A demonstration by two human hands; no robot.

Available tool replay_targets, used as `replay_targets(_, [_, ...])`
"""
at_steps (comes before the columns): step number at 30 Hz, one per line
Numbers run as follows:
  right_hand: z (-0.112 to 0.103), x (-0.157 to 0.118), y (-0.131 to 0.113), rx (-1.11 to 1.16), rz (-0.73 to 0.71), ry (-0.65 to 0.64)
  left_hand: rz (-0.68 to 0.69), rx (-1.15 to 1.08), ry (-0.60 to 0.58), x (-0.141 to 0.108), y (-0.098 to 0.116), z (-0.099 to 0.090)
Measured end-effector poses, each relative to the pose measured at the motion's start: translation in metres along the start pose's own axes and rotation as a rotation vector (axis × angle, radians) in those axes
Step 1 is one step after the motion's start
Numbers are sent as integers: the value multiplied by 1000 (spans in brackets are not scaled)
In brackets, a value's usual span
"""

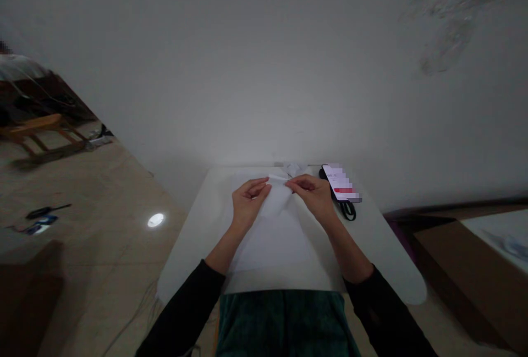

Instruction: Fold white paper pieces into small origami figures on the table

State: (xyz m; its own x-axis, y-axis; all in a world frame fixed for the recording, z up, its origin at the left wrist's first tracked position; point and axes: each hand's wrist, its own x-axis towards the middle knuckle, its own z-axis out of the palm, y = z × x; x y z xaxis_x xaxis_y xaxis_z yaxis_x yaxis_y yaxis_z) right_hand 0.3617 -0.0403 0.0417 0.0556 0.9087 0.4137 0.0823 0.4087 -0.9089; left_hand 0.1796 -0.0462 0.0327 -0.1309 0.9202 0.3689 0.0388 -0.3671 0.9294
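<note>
Pinching a thin white paper sheet (279, 195) at its upper edge, thumb against fingers of bare left hand (246, 201) and bare right hand (317, 196), over a white round-cornered table (193, 241).

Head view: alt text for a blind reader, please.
Two bare hands pinch the far edge of a white sheet over a white table; a lit phone lies to the right, near a pale wall.
</note>
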Motion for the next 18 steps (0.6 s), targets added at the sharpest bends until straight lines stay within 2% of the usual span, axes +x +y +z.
replay_targets(4, [0, -3, -5, -68, -52, -79, 84, -11, 11, 0, 4, -1])
replay_targets(7, [0, -4, -9, -110, -83, -120, 91, -24, 15, 0, 4, -1])
replay_targets(18, [0, -3, -11, -154, -135, -25, -23, -78, -13, -5, 5, 3])
